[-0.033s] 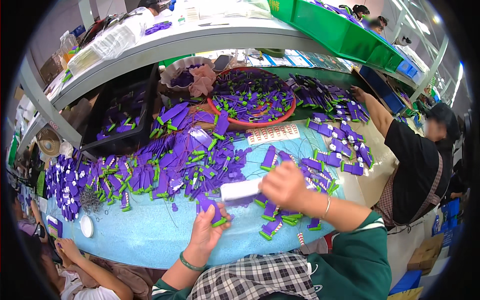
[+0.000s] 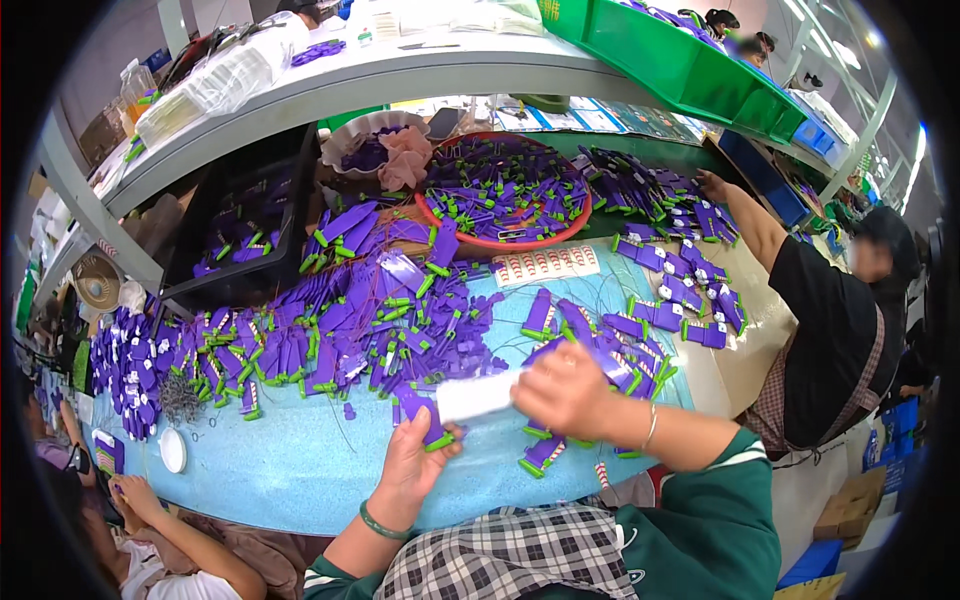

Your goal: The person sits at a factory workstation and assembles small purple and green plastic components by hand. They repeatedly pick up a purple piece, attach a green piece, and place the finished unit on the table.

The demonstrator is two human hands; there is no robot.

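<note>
At lower centre, a purple piece [image 2: 414, 404] is pinched by the left hand [image 2: 408, 460] near its green end — seemingly leaving its face uncovered; a blurred white strip [image 2: 472, 398] is gripped at one end by the right hand [image 2: 563, 390] — perhaps for free reach; more pieces [image 2: 345, 300] are heaped centre-left.

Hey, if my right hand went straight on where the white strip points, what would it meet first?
Most likely the purple piece in your left hand, met by the tip of the white strip your right hand holds. Blur and depth leave unclear whether they touch.
</note>
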